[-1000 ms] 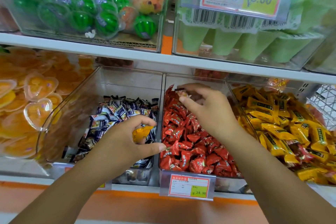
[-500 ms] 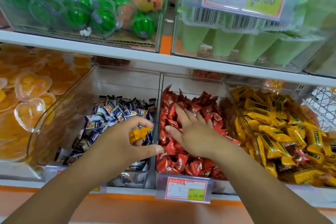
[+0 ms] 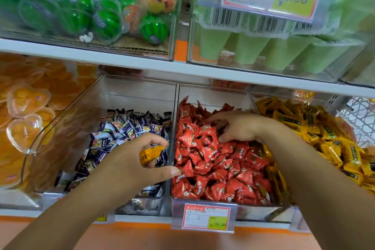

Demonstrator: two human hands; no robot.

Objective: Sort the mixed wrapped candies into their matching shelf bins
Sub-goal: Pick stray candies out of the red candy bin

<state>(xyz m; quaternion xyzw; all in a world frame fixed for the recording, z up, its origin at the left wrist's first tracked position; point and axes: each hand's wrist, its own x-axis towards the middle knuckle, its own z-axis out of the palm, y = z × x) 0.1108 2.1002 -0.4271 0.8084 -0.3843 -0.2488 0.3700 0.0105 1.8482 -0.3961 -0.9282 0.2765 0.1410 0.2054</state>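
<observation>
My left hand [image 3: 129,160] hovers over the front of the clear bin of purple-and-white wrapped candies [image 3: 121,128] and pinches a yellow wrapped candy [image 3: 151,154] between fingers and thumb. My right hand [image 3: 237,128] lies in the middle bin on the red wrapped candies [image 3: 213,160], fingers spread and bent down into the pile, with nothing visibly pinched. The palm side is hidden. To the right, a third bin holds yellow wrapped candies [image 3: 324,138], with a few yellow ones also along the red bin's right wall.
A price tag [image 3: 205,217] hangs on the red bin's front. Orange heart-shaped jelly cups [image 3: 24,115] fill the far-left bin. The white shelf board [image 3: 142,65] above carries bins of green watermelon-pattern balls [image 3: 105,20] and green cups [image 3: 251,48]. A wire basket [image 3: 363,115] sits at far right.
My right hand came down from the back of the red bin onto the pile, then shifted right and bent its fingers into the candies. My left hand kept the yellow candy almost still.
</observation>
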